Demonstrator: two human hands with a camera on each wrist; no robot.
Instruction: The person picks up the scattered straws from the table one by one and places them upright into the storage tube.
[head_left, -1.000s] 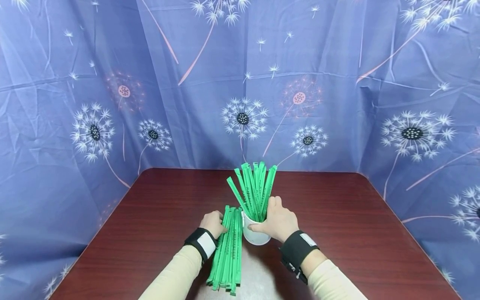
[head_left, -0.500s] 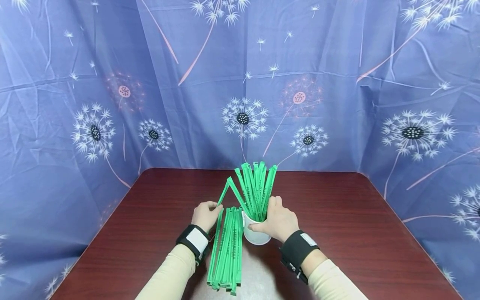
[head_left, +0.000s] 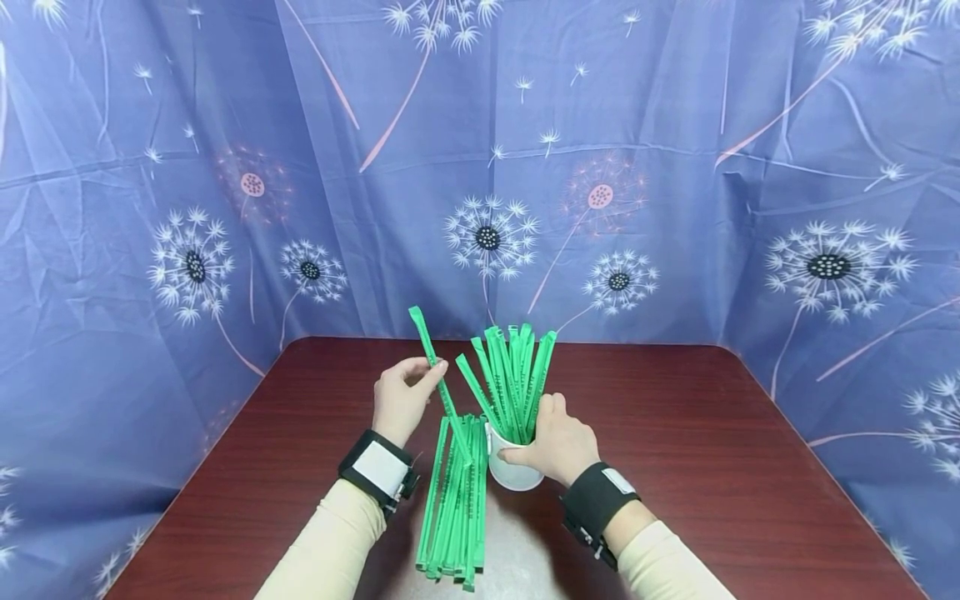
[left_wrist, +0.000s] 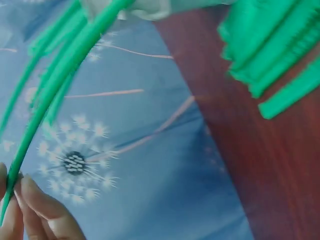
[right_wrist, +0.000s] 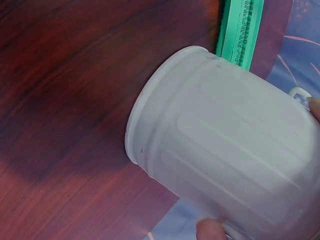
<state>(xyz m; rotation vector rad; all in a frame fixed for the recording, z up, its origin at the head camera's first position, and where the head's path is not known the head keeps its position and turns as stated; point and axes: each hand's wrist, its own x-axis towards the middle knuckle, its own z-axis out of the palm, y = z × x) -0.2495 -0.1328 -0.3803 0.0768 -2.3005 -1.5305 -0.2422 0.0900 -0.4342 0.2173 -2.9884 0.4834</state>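
My left hand [head_left: 397, 402] pinches one long, thin green-wrapped straw [head_left: 452, 410] between thumb and fingertips. The straw leans, its top end high at the left and its lower end over a pile of the same green straws [head_left: 453, 533] lying side by side on the table. Just right of the pile stands a small white bucket [head_left: 513, 475], upright, with several green straws [head_left: 504, 375] fanning out of its top. My right hand [head_left: 562, 435] holds the bucket at its right side and rim; in the right wrist view the bucket's wall [right_wrist: 225, 125] fills much of the picture.
The dark red wooden table [head_left: 675, 433] has rounded far corners. A blue cloth with dandelion prints [head_left: 390, 250] hangs behind it and along both sides. Black bands with white patches [head_left: 378, 468] wrap both wrists.
My left hand has come up from the pile, drawing one straw out and lifting it away from the rest, its top end swinging left. My right hand stays on the bucket.
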